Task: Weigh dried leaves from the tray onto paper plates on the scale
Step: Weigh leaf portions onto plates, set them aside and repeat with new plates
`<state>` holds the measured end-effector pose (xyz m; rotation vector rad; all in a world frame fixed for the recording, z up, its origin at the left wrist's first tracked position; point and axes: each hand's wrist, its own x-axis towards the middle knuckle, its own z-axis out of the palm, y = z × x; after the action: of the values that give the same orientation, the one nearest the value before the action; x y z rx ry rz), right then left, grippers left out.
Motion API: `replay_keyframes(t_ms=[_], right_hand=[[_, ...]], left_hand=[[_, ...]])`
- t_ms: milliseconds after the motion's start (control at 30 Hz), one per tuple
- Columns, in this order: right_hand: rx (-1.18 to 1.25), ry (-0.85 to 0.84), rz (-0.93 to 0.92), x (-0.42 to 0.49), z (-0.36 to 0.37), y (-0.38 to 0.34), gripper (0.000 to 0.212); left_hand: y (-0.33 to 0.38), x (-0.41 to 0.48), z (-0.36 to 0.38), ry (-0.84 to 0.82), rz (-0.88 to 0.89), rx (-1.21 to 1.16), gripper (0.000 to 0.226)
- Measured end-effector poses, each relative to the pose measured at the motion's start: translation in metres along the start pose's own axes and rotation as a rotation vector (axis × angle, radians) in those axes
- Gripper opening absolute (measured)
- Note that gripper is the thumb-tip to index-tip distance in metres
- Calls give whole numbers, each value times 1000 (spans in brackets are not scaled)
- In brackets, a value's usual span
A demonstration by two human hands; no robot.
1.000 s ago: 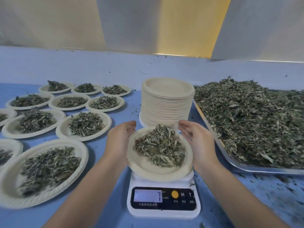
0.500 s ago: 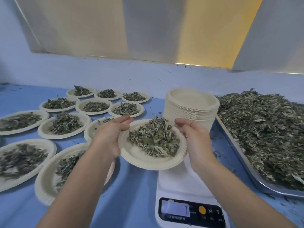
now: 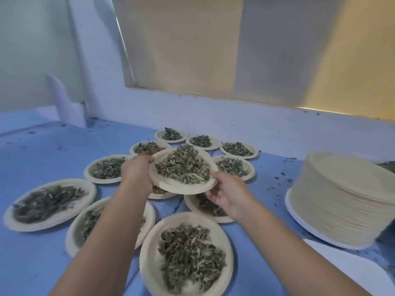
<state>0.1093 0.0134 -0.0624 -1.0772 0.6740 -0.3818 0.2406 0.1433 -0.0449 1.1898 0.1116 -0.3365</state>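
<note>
Swung leftward since half a second ago, the paper plate (image 3: 181, 188) of dried leaves (image 3: 183, 165) now sits between both hands. Left hand (image 3: 136, 169) grips its left rim; right hand (image 3: 226, 195) pinches the near right rim. Below and around them, filled plates (image 3: 149, 259) cover the blue tabletop (image 3: 42, 159); the stack of empty plates (image 3: 342, 199) stands to the right hand's right.
</note>
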Motion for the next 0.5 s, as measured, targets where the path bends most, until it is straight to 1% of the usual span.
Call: replay_keyframes(t_ms=[100, 233, 367, 500], right_hand=[[44, 15, 16, 24, 27, 1, 8], [32, 21, 18, 48, 51, 3, 9], [40, 23, 20, 60, 61, 6, 11], [44, 20, 24, 62, 61, 8, 10]], left_hand=[[4, 21, -18, -8, -20, 31, 24], [5, 39, -37, -24, -35, 135, 22], [5, 41, -42, -64, -53, 195, 19], [1, 33, -39, -101, -103, 201, 16]])
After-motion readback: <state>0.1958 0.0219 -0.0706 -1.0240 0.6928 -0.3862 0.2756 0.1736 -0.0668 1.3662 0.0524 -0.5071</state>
